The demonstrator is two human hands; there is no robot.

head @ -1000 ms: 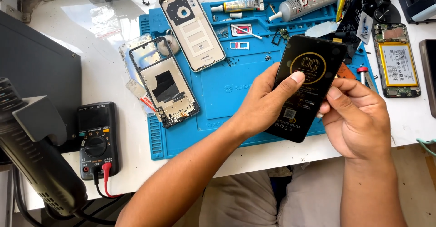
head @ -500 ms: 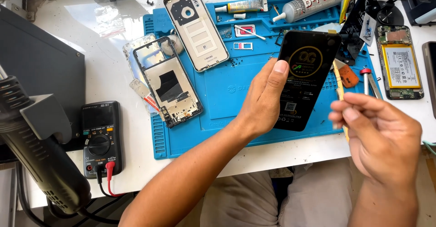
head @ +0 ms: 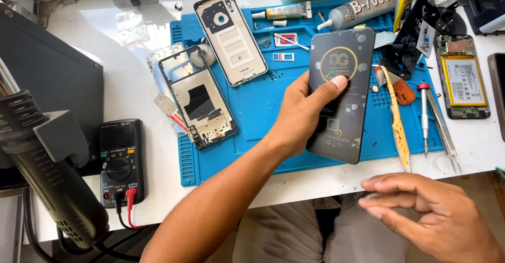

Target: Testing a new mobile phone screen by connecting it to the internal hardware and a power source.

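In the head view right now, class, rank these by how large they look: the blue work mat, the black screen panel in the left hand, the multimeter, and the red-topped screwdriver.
1. blue work mat
2. black screen panel, though it is held up nearer the camera, which enlarges it
3. multimeter
4. red-topped screwdriver

– What has moved since a second ago?

– Your right hand (head: 426, 215). It gripped the right edge of the black phone screen panel (head: 341, 92) then; now it has let go and dropped to the near right corner, fingers loosely spread, holding nothing.

– And the panel?

– Only your left hand (head: 305, 110) holds it now, thumb across the front. You have lifted it slightly farther over the blue mat (head: 263, 110), uncovering the toothbrush (head: 394, 121) on its right.
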